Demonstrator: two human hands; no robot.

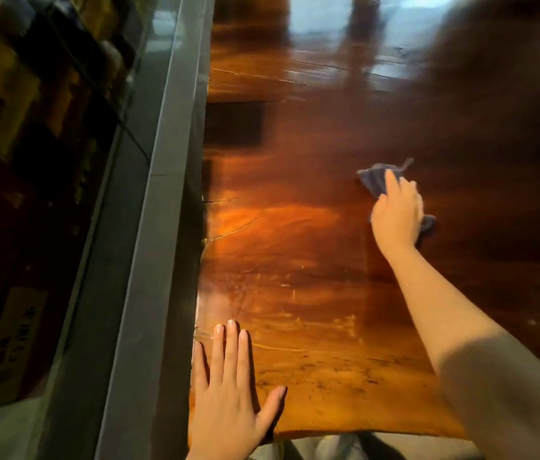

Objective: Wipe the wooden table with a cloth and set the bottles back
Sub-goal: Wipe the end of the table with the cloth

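Fingers (391, 184) of right hand (396, 217) press blue cloth (373, 179) flat on tabletop (295, 260), cloth poking forward-left; left hand (229, 400) splayed, empty, near edge.

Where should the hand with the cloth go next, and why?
Probably draw the cloth back toward the near edge of the wooden table. The right hand presses it far out, the left hand lies flat, and faint streaks show on the near wood.

Broad open tabletop, hemmed on its left edge

The wooden table (295, 260) lay bare across its middle and far end. A grey ledge (165, 194) ran along its left edge. The left hand (229, 393) lay flat at the near-left corner; the right hand (396, 217) pressed a blue cloth (375, 177) right of centre.
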